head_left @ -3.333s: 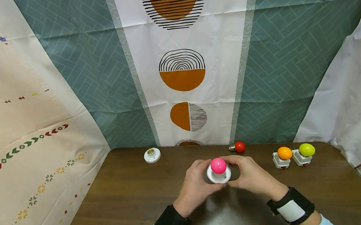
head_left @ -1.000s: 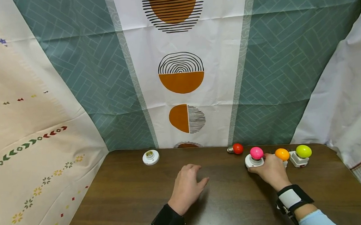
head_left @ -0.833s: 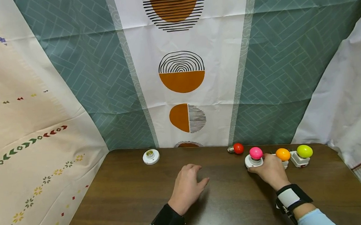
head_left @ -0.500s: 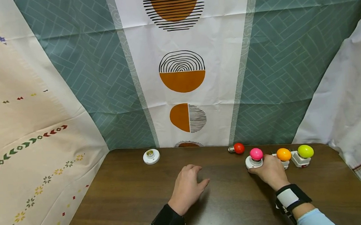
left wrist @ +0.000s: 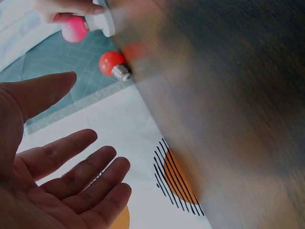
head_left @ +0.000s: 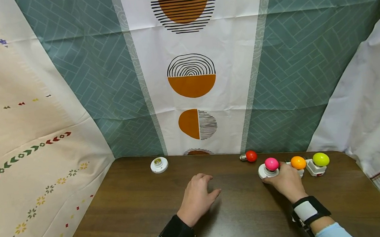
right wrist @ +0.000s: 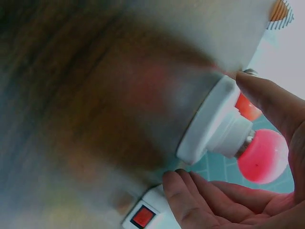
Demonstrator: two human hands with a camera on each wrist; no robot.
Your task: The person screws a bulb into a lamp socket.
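Observation:
My right hand grips a round white lamp holder by its rim, thumb on one side and fingers on the other. A pink bulb sits in that holder. In the right wrist view the white base lies between thumb and fingers, on or just above the tabletop; I cannot tell which. My left hand hovers over the middle of the table with spread, relaxed fingers, holding nothing. A loose red bulb with a metal screw base lies behind the pink one.
Right of my right hand, an orange bulb and a yellow-green bulb stand in square white holders. A round white holder without a bulb is at the back left of the brown table. Patterned cloth hangs behind.
Earlier both hands held the holder with the pink bulb mid-table. The left hand has let go; the right has carried it right, beside the orange bulb. Lately the pink bulb shifted slightly.

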